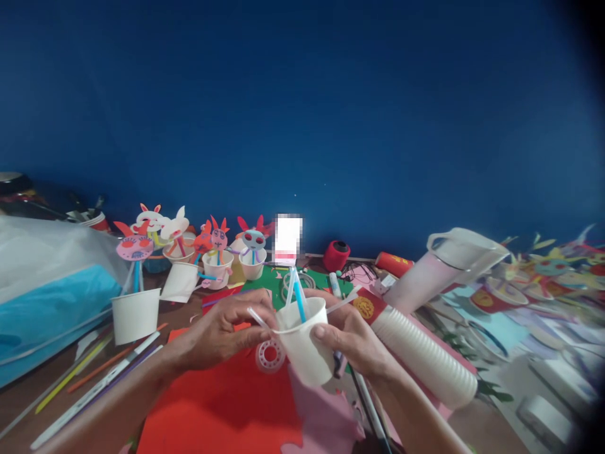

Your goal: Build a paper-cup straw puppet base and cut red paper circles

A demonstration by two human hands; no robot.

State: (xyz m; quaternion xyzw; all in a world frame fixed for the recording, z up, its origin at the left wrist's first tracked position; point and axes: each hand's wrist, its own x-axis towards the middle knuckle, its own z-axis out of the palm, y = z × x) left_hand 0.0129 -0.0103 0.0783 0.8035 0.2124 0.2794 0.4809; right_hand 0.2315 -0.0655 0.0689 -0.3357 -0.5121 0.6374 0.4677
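A white paper cup [307,356] is held above the table in my right hand [352,331], its thumb on the front wall and the fingers behind. A blue straw [299,297] and whitish straws stand inside the cup. My left hand [231,328] is closed at the cup's left rim, pinching a short white straw [258,317] that sticks out there. Another thin white strip [343,301] juts from the cup's right side, by my right fingers. Below my left fingers lies a tape roll [270,355] with a ring of holes.
Red paper [212,403] and pink paper [326,410] lie under my hands. Several cups with paper-faced figures stand at the back left, near a pink face [135,248]. A stack of paper cups [425,353] and a pitcher [425,277] lie right; craft knife [104,384] left.
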